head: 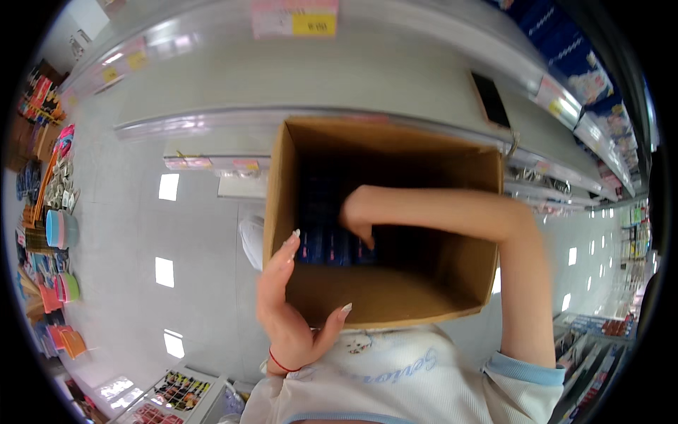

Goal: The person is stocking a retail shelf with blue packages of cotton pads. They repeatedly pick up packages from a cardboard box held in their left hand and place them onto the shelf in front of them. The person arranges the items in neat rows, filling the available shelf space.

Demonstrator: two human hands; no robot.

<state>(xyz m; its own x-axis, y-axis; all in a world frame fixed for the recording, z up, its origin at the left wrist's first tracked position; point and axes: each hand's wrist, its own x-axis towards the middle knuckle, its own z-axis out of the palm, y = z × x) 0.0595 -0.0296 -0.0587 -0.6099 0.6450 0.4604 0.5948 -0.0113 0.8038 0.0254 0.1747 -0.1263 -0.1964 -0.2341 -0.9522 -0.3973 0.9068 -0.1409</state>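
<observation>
An open cardboard box (392, 302) is before me, with its mouth facing up. Dark blue packages (332, 249) stand in a row on the left side of its inside; shadow hides much of the rest. My left hand (288, 305) holds the near left corner, fingers along the left rim and thumb over the near rim. A red cord circles that wrist. Reaching in over the right wall, my right hand (360, 212) is bent down at the blue packages. Its fingertips are mostly hidden, so whether it grips one cannot be told.
Behind the box runs a pale shelf (318, 79) with price tags on its edges. A phone (490, 100) lies on this shelf at right. Blue packs (561, 42) fill shelving at the upper right. Plastic tubs (59, 229) stand across the tiled floor (122, 222) at left.
</observation>
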